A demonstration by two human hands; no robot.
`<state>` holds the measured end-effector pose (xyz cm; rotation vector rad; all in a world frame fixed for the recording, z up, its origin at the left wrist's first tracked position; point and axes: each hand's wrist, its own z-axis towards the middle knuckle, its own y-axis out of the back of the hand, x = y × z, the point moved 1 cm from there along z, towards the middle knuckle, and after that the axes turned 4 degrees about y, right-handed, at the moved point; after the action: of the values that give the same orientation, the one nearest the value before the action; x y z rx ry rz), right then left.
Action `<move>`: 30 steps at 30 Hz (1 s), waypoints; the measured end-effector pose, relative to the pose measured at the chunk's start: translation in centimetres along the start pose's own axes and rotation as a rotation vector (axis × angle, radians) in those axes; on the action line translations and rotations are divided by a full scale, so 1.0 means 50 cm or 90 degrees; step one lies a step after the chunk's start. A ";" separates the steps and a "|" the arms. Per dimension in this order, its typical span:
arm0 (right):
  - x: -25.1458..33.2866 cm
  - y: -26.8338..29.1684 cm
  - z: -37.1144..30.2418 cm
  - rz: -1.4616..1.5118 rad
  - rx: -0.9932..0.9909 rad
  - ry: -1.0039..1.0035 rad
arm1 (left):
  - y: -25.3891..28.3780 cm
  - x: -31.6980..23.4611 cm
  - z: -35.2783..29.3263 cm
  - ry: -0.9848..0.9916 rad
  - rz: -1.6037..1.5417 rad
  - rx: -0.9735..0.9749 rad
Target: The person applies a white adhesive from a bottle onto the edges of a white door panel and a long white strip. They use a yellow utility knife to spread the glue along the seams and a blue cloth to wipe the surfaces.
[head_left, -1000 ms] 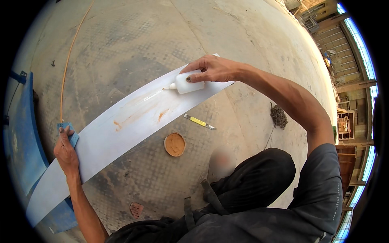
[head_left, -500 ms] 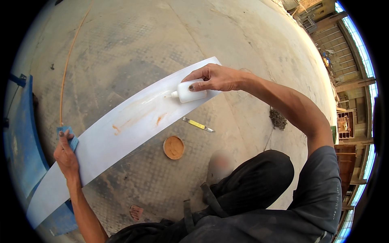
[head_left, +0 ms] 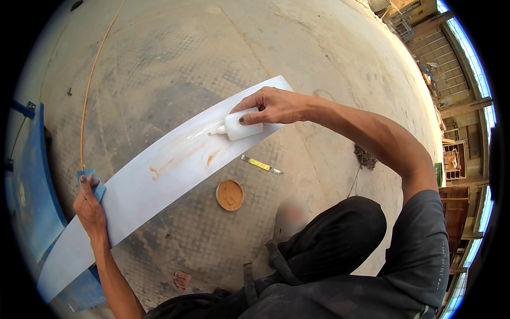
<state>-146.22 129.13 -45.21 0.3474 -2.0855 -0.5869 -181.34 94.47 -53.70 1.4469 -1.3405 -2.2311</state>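
A long white board [head_left: 154,196] slants across the view from lower left to upper middle, with orange-brown smears and a wet, glossy streak on its far half. My right hand [head_left: 271,106] is closed around a small white squeeze bottle [head_left: 245,126], tipped so its nozzle points left, close above the board by the streak. At the board's left edge my left hand [head_left: 90,210] pinches a folded blue sheet of sandpaper [head_left: 97,187] between thumb and fingers. Nearer to me, a round tub of orange-brown paste [head_left: 230,195] and a yellow utility knife [head_left: 261,165] lie on the floor.
Blue metal pieces [head_left: 37,181] stand at the far left, partly under the board. A thin orange cord [head_left: 95,64] runs over the concrete floor [head_left: 175,58]. My bent knee [head_left: 345,223] is at the lower right. A dark clump [head_left: 364,157] lies beyond it.
My right hand has moved slightly left with the bottle, its nozzle shifting left and down along the streak. My left hand still holds the sandpaper, with only a slight shift of the view.
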 end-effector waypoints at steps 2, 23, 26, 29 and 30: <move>-0.005 0.001 -0.003 -0.009 -0.010 0.003 | 0.000 -0.005 -0.001 0.003 -0.007 0.001; -0.066 0.042 -0.075 0.083 -0.063 -0.059 | -0.003 0.011 0.002 -0.015 0.020 -0.013; -0.067 0.042 -0.081 0.092 -0.072 -0.061 | -0.003 0.010 0.002 -0.006 0.014 -0.013; -0.066 0.036 -0.085 0.112 -0.078 -0.053 | -0.003 0.010 0.000 -0.004 0.006 -0.010; -0.065 0.033 -0.086 0.119 -0.079 -0.047 | -0.003 0.009 0.001 -0.005 0.005 -0.008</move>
<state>-140.88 130.83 -44.60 0.0587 -2.1124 -0.6202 -181.57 94.33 -54.09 1.4277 -1.3292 -2.2382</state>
